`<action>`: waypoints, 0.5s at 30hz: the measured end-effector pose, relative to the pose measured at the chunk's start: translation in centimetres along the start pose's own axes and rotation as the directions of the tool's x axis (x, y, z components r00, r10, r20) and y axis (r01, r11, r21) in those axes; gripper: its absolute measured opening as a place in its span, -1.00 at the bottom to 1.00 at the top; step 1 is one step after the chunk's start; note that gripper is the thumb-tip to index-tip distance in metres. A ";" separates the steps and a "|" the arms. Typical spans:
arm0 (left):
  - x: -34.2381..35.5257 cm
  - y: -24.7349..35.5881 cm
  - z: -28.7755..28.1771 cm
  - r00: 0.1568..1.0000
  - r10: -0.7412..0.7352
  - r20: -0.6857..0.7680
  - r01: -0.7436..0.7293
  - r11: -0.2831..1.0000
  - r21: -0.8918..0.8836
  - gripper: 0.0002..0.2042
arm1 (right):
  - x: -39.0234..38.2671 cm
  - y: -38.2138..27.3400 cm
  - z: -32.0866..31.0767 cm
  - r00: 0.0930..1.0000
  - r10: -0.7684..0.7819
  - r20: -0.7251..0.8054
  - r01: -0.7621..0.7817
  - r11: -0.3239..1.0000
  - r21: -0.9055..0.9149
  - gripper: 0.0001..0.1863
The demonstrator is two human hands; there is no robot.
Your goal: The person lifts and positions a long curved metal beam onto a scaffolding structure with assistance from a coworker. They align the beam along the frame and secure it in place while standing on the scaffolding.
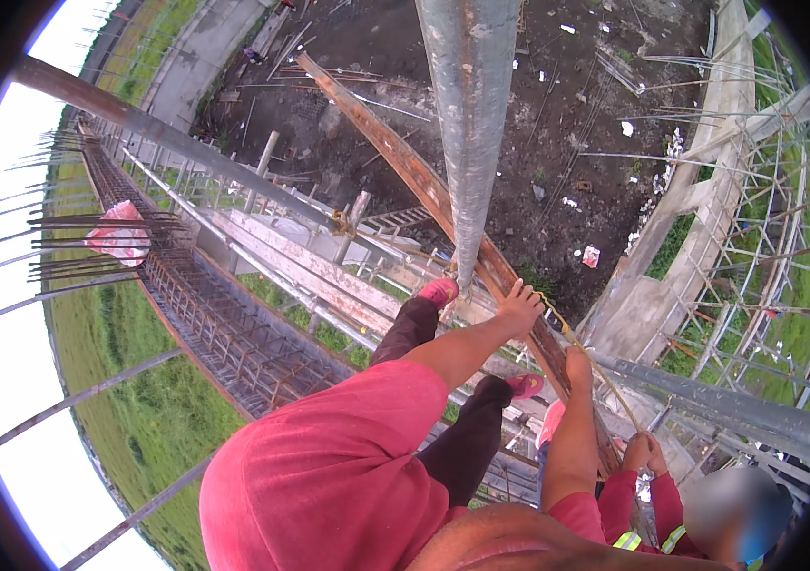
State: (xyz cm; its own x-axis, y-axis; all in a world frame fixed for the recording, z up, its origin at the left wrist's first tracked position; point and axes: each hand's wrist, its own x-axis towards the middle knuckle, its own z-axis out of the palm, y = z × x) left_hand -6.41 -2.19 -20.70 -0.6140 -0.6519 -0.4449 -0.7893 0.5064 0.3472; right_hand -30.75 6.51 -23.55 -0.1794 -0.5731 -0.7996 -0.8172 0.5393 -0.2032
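Standing high on scaffolding, the person reaches both arms down toward a rusty steel beam [405, 167] that slants from twelve o'clock toward five. The left hand [520, 306] lies on the beam beside a grey vertical pole [470, 124], fingers curled over its edge. The right hand [578, 364], just lower at four o'clock, has its grip clamped on the beam where a yellow rope [584, 350] runs. Below, a co-worker's hands [645, 452] hold that rope.
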 end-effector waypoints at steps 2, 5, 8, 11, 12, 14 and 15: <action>0.0 0.0 0.1 1.000 -0.004 -0.005 0.004 1.000 0.004 -0.36 | 0.3 0.5 0.2 1.000 0.025 -0.004 -0.025 0.998 0.054 -0.48; 0.1 0.0 0.1 1.000 -0.011 -0.012 0.011 1.000 0.005 -0.35 | 0.9 1.2 0.4 0.980 -0.197 0.027 0.198 0.955 -0.223 -0.46; 0.2 0.0 0.0 0.999 -0.010 0.052 0.010 1.000 0.003 -0.30 | 1.4 1.7 0.7 0.989 -0.147 0.006 0.146 0.978 -0.146 -0.52; 0.1 0.1 -0.4 0.996 -0.014 0.083 0.013 1.000 0.006 -0.31 | 1.3 1.8 1.0 0.992 -0.121 -0.034 0.115 0.982 -0.153 -0.61; 0.0 0.1 -0.5 0.998 -0.014 0.065 0.014 1.000 0.004 -0.32 | 1.3 1.7 1.0 0.981 -0.192 -0.034 0.181 0.962 -0.204 -0.62; -0.1 0.1 -0.8 0.996 -0.020 0.083 0.019 1.000 0.009 -0.33 | 1.0 1.6 0.9 0.969 -0.248 -0.021 0.231 0.928 -0.291 -0.65; -0.1 0.2 -0.8 0.997 -0.020 0.073 0.020 1.000 0.002 -0.34 | 0.8 1.5 0.8 0.964 -0.263 -0.023 0.249 0.935 -0.253 -0.65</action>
State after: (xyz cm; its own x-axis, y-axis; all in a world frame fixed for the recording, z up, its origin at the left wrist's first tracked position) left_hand -6.47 -2.47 -19.90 -0.5966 -0.6191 -0.5106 -0.8013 0.4945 0.3368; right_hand -31.71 7.38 -24.95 0.0298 -0.7087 -0.7049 -0.9471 0.2055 -0.2466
